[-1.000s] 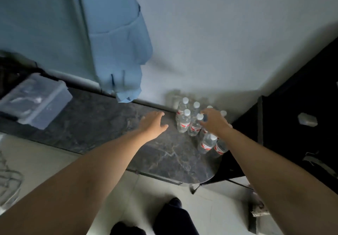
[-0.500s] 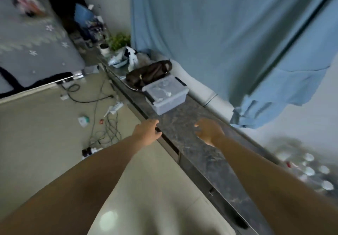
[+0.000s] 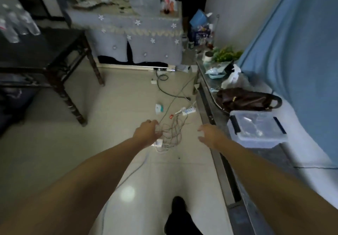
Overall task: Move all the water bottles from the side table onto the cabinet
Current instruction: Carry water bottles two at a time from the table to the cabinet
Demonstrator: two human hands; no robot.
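1. The clear plastic water bottles (image 3: 15,24) stand at ten o'clock on the dark wooden table (image 3: 54,51): probably light, smooth, slightly squashy; I'd take one round its waist.
2. My left hand (image 3: 147,134) and right hand (image 3: 212,135) hang loose-fingered, holding nothing, above the pale tiled floor (image 3: 118,92).

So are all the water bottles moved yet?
Not yet. Several clear plastic water bottles stand on the dark wooden side table. The left hand and the right hand hold nothing. The visible stretch of the grey marble-topped cabinet shows no bottles, so finished ones cannot be counted.
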